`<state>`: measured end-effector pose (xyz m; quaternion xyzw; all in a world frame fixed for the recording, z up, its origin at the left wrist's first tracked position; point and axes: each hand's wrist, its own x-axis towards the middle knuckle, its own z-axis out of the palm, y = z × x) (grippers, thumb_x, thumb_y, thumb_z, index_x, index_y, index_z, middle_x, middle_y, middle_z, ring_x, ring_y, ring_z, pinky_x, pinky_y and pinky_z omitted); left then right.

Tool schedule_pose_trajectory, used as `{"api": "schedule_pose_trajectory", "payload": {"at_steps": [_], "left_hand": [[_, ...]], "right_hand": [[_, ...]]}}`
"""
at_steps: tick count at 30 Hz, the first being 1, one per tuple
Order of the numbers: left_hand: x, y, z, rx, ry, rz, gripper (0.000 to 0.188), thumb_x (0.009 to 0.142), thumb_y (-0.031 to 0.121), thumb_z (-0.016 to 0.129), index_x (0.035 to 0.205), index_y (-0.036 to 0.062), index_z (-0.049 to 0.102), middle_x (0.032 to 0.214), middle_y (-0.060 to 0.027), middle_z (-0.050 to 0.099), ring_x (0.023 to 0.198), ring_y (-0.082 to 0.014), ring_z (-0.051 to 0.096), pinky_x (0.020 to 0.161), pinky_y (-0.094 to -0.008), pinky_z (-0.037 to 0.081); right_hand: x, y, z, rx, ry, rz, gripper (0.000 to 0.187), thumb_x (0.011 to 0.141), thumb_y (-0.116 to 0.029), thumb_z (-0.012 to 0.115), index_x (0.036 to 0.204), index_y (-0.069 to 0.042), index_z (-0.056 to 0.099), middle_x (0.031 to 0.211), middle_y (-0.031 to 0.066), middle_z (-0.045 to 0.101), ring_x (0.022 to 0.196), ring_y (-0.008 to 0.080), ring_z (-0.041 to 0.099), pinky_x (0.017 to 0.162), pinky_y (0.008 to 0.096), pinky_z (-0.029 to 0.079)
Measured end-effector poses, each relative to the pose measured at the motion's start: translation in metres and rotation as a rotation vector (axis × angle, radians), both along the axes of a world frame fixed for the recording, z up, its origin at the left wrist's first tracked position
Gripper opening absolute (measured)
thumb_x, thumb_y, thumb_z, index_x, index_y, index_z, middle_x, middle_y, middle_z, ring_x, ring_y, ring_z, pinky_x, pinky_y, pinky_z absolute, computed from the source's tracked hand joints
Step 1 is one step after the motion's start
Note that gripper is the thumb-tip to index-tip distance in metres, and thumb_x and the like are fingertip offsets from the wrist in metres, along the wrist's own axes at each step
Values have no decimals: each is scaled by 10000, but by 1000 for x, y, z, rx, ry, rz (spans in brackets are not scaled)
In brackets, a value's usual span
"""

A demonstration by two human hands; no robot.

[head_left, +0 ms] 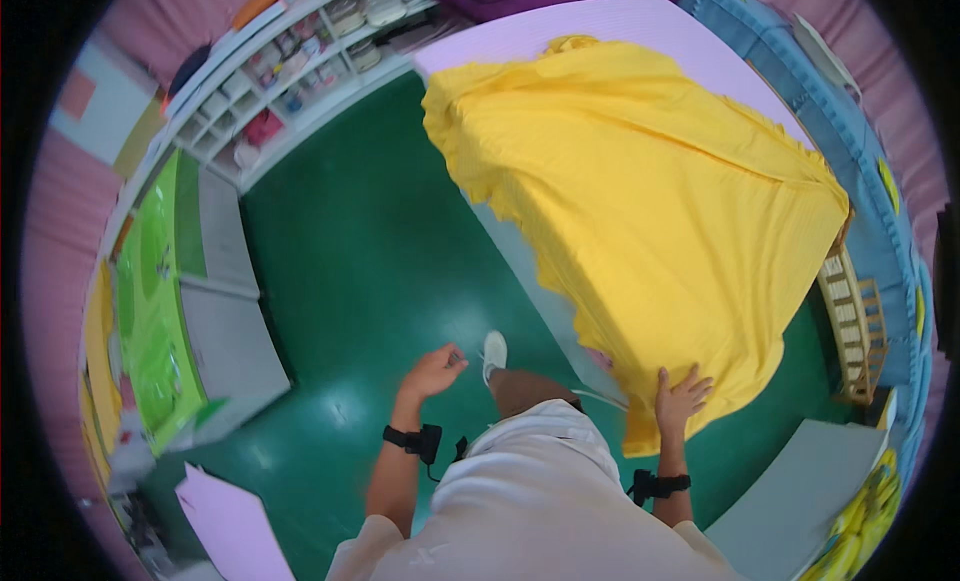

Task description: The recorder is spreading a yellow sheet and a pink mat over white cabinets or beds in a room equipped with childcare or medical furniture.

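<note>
A large yellow sheet [640, 181] with a ruffled edge drapes over a bed, wrinkled and hanging down the near side and the left side. The bed's pale lilac surface [520, 31] shows past the sheet at the far end. My right hand [680, 396] rests on the near end of the sheet, fingers spread. To the left, my left hand [433, 373] hovers over the floor with its fingers loosely bent and nothing visible in it. A dark strap with a small device circles each wrist.
Green floor [350, 241] lies left of the bed. At far left stands a green-topped play unit [160, 321], with white cubby shelves [290, 76] behind it. A wooden railed rack [850, 331] and a grey panel [800, 491] are at right. A lilac board [235, 521] sits at lower left.
</note>
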<state>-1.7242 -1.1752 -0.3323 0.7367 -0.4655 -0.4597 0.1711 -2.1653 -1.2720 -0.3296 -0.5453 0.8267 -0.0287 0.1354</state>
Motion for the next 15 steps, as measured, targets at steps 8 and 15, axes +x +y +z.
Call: {"api": "schedule_pose_trajectory", "payload": {"at_steps": [8, 15], "left_hand": [[175, -116, 19, -23, -104, -68, 200, 847, 199, 582, 952, 31, 560, 801, -84, 611, 673, -154, 577, 617, -310, 470], [298, -247, 26, -240, 22, 81, 186, 830, 162, 591, 941, 20, 548, 804, -108, 621, 719, -197, 597, 671, -316, 477]], "right_hand": [[180, -121, 39, -274, -401, 348, 593, 812, -223, 610, 1297, 31, 382, 1319, 283, 390, 1262, 414, 329, 1047, 437, 281], [390, -249, 62, -235, -558, 639, 505, 810, -187, 596, 1229, 47, 439, 1263, 255, 464, 1208, 404, 404, 1019, 428, 337]]}}
